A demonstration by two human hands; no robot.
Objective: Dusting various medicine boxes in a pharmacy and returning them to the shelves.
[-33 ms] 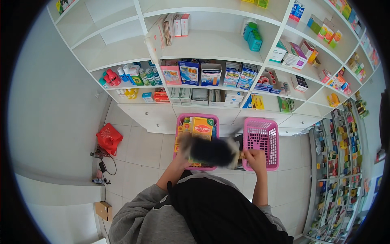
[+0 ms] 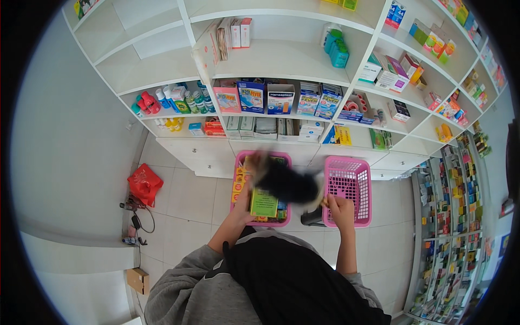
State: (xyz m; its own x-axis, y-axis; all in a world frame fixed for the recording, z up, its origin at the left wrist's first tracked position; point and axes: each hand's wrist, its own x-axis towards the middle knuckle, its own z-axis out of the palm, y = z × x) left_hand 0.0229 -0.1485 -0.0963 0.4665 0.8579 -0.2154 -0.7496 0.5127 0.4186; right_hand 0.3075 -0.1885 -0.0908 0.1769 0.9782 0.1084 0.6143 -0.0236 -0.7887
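Observation:
In my right hand (image 2: 341, 210) is the thin handle of a feather duster (image 2: 287, 181), fingers closed round it. Its dark, fluffy head is smeared by motion and stretches left across the left pink basket (image 2: 288, 216). My left hand (image 2: 244, 204) grips the side of a yellow-green medicine box (image 2: 264, 203) above that basket. The duster hides the upper part of this box and part of the basket's contents. Several yellow and orange small boxes (image 2: 237, 187) fill the basket around my left hand.
A second pink basket (image 2: 366, 189) stands at the right, beside my right hand. Ahead rise white shelves (image 2: 281, 57) with boxes and bottles, above white drawers (image 2: 206, 157). A red plastic bag (image 2: 145, 185) and cables (image 2: 143, 219) lie on the left floor. A glass display case (image 2: 452, 233) stands at right.
The duster head has swept away from me, uncovering my left hand and the lower part of the box. The box's green printed face now shows. Both forearms stay nearly in place.

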